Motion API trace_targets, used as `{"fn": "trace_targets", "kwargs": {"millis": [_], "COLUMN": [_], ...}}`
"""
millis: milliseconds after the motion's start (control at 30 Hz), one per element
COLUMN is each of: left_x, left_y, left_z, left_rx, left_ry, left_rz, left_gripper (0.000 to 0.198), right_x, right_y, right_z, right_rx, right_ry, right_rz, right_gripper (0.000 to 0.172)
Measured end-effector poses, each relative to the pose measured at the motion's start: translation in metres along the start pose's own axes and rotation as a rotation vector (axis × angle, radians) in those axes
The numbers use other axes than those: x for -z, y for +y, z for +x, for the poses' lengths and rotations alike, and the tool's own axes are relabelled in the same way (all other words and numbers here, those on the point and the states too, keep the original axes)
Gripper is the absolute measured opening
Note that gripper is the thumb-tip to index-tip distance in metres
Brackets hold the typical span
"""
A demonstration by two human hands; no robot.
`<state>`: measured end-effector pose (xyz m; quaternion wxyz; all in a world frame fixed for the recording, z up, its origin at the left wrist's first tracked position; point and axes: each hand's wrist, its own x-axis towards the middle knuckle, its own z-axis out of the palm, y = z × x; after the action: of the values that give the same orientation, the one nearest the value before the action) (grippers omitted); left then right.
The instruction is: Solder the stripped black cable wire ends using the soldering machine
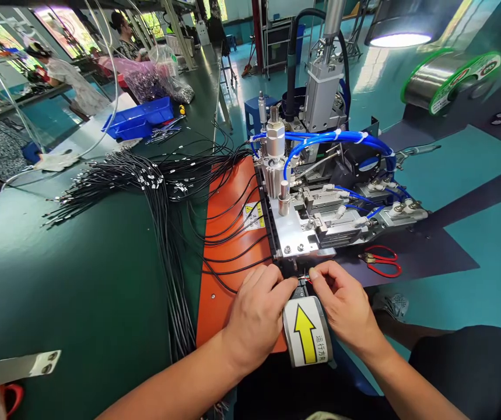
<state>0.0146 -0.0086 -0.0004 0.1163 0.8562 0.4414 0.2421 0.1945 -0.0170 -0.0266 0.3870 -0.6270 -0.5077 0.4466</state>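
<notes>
My left hand (256, 312) and my right hand (342, 303) meet at the near end of a small soldering machine (315, 198), fingers pinched together over its black track. Between the fingertips sits a thin wire end (306, 280), too small to make out clearly. Below them a white guard with a yellow arrow (306, 332) covers the track's end. Black cables (233, 233) lie across the orange plate (228, 233) to the left of the machine, running back to a large bundle (145, 175) on the green bench.
Red-handled scissors (379, 261) lie right of the machine. A solder spool (447, 79) and a lamp (401, 26) are at top right. A blue bin (140, 116) stands farther back on the bench. Other people work at the far left.
</notes>
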Motion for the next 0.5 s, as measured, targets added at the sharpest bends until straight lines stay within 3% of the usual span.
{"fn": "trace_targets", "kwargs": {"millis": [267,500], "left_x": [0.002,0.000], "left_y": [0.000,-0.001], "left_z": [0.000,0.000], "left_rx": [-0.023,-0.025], "left_ry": [-0.018,-0.014], "left_rz": [0.049,0.032], "left_gripper": [0.020,0.019], "right_x": [0.004,0.011], "right_y": [0.003,-0.008], "right_z": [0.001,-0.010], "right_rx": [-0.063,-0.121], "right_ry": [-0.047,-0.121], "right_rz": [0.088,0.109], "right_gripper": [0.032,0.034]}}
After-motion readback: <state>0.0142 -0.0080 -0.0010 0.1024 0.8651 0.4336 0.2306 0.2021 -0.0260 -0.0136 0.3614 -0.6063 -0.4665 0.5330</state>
